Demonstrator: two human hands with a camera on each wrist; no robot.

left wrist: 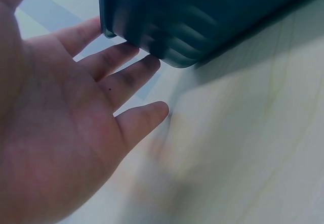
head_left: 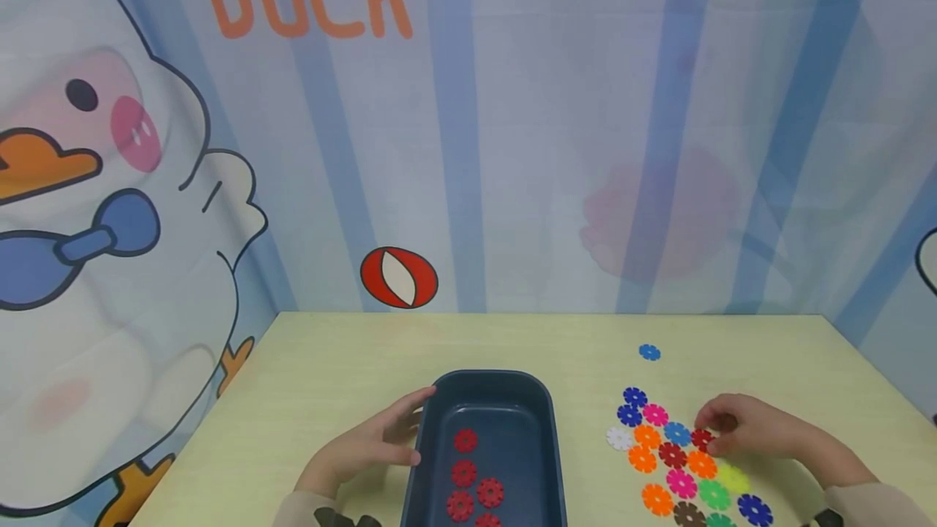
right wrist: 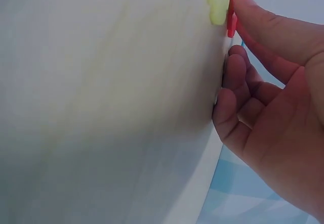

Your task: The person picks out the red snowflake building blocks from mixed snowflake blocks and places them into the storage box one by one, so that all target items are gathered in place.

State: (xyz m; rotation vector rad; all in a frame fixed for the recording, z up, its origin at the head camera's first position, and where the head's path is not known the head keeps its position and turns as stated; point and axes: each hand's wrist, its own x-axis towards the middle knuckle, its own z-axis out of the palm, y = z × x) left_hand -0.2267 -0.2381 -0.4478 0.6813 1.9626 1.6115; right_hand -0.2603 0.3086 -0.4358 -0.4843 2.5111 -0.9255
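Observation:
In the head view, a dark blue tray (head_left: 552, 462) holds several red flower-shaped plastic discs (head_left: 464, 473). My left hand (head_left: 369, 442) touches the tray's left side, its fingers spread along the outer wall. The left wrist view shows that palm (left wrist: 61, 128) with fingers stretched toward the tray (left wrist: 152, 27). To the right, my right hand (head_left: 761, 433) pinches a red disc (head_left: 701, 439) between thumb and forefinger at the edge of a group of coloured discs. The right wrist view shows this red disc (right wrist: 232, 11) edge-on at the fingertips; the other fingers curl against the tabletop.
Loose discs in orange (head_left: 657, 499), pink (head_left: 682, 483), green (head_left: 713, 494), white (head_left: 619, 438) and other colours lie right of the tray. Another dark red disc (head_left: 673, 455) is among them. A lone blue disc (head_left: 649, 352) lies farther back. A printed curtain (head_left: 512, 145) hangs behind the table (head_left: 351, 348).

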